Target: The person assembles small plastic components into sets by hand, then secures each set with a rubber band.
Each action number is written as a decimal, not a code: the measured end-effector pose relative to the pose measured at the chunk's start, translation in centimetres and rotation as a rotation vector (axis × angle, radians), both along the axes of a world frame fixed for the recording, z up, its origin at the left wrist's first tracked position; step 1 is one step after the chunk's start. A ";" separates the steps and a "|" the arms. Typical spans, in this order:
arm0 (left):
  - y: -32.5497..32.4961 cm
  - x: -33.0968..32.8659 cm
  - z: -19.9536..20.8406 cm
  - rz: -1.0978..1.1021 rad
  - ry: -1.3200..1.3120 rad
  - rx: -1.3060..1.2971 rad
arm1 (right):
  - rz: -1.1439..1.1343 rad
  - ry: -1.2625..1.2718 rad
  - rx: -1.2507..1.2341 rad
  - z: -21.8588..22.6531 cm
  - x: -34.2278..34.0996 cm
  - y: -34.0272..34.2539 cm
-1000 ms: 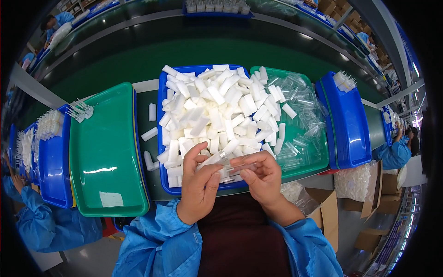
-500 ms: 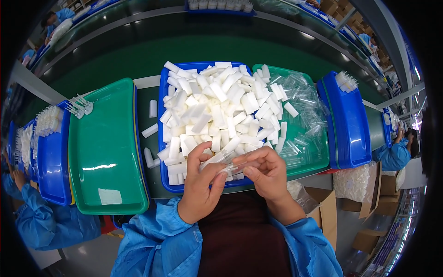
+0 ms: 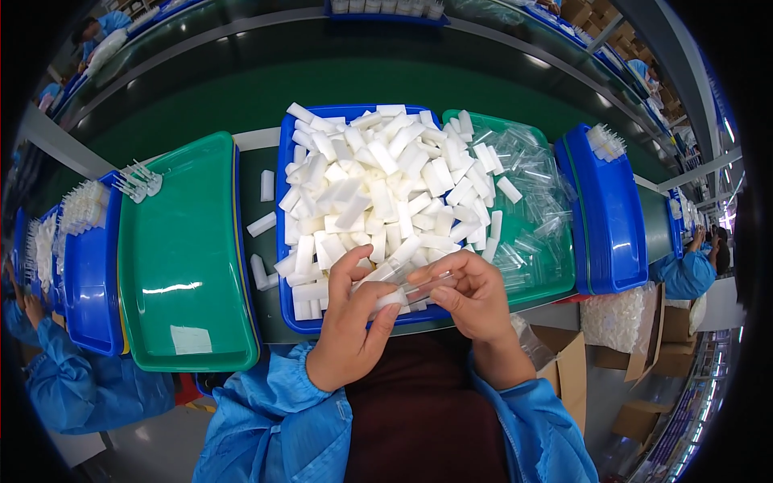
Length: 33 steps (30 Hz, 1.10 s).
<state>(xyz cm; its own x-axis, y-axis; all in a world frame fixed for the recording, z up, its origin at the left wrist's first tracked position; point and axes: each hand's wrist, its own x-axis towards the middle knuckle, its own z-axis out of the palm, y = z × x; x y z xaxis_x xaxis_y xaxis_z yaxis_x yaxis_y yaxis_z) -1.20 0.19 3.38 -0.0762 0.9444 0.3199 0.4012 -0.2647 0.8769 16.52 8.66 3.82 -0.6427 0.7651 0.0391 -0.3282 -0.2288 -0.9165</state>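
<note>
My left hand [image 3: 352, 318] is closed on a white foam block [image 3: 392, 299], with its thumb and fingers around the piece. My right hand [image 3: 473, 302] pinches a clear plastic tube [image 3: 428, 290], one end of which points at the foam block. Tube and block meet or nearly meet; I cannot tell whether the foam has entered. Both hands are over the near edge of a blue tray [image 3: 283, 225] heaped with white foam blocks [image 3: 378, 193]. A second clear piece seems to lie by the left fingertips, partly hidden.
On the right, a green tray [image 3: 555, 278] carries many clear tubes [image 3: 523, 177]. Stacked blue trays [image 3: 612, 217] stand beyond it. To the left is a green tray [image 3: 185, 249] with small white spiked parts [image 3: 140, 182]. A few loose foam blocks [image 3: 262, 224] lie between trays. Co-workers sit both sides.
My right hand has shifted slightly right and up, tilting the clear tube so more of it shows. The foam block's end in my left hand is more exposed.
</note>
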 end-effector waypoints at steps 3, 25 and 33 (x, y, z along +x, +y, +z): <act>-0.1 0.1 -0.1 0.006 -0.025 -0.035 | -0.002 -0.059 0.050 0.1 0.0 0.0; -0.8 0.2 -0.8 0.020 -0.191 0.109 | -0.136 -0.423 0.595 1.8 -0.1 0.1; -0.3 0.0 -0.8 -0.016 0.022 0.131 | -0.104 -0.183 0.219 0.8 -0.1 -0.3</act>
<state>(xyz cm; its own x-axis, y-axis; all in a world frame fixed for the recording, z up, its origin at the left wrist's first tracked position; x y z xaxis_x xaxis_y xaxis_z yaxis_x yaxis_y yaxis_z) -1.24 -0.16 2.60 -0.0526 0.8955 0.4420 0.4148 -0.3830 0.8254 16.38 8.40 4.66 -0.5727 0.8135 0.1010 -0.1640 0.0071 -0.9864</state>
